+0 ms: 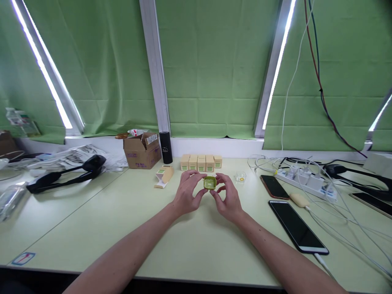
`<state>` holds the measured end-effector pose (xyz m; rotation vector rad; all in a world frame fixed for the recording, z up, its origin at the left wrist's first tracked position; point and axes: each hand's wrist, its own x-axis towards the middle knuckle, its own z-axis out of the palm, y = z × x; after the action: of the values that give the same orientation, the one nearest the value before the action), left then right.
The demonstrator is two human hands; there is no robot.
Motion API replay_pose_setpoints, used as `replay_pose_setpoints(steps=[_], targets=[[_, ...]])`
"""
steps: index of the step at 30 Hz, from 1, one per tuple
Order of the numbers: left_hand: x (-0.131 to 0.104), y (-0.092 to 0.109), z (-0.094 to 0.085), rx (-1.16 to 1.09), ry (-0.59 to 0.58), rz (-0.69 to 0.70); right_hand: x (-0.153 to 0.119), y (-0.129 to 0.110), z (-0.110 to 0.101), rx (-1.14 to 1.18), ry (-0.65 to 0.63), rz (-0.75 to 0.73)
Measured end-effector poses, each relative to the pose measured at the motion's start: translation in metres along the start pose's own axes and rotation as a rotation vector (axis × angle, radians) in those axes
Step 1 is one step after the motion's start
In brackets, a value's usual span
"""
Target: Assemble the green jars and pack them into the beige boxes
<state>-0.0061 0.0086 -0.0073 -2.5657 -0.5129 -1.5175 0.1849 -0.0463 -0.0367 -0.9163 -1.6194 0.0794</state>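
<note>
Between my two hands, just above the table, is a small green square cup (pixel 210 183) with rounded corners and a paler inside. My left hand (pixel 190 191) pinches its left side between thumb and fingers. On its right side, my right hand (pixel 226 197) grips it with thumb and fingertips. Behind the hands stands a cluster of small tan boxes (pixel 201 163) with green square labels. An opened, partly flattened tan carton (pixel 164 176) lies to the left. A small clear plastic piece (pixel 240 177) with a yellow spot rests to the right.
At the back left stand a brown cardboard box (pixel 141 152) and a black cylinder (pixel 165 147). Black headgear (pixel 69 173) lies further left. To the right are two phones (pixel 297 226), a power strip (pixel 307 183) and tangled white cables. Green blinds (pixel 211 69) hang behind.
</note>
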Motion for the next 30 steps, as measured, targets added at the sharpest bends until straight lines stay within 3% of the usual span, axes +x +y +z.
replay_pose_setpoints(steps=[14,24,30], targets=[[0.001,-0.004,0.009,-0.123,0.038,-0.363,-0.003,0.006,0.0,-0.132,-0.054,-0.03],[0.005,-0.001,0.01,-0.161,-0.052,-0.52,-0.002,0.005,0.001,-0.148,-0.092,-0.007],[0.007,0.002,0.008,-0.182,-0.111,-0.543,0.001,0.0,-0.001,-0.071,-0.13,0.027]])
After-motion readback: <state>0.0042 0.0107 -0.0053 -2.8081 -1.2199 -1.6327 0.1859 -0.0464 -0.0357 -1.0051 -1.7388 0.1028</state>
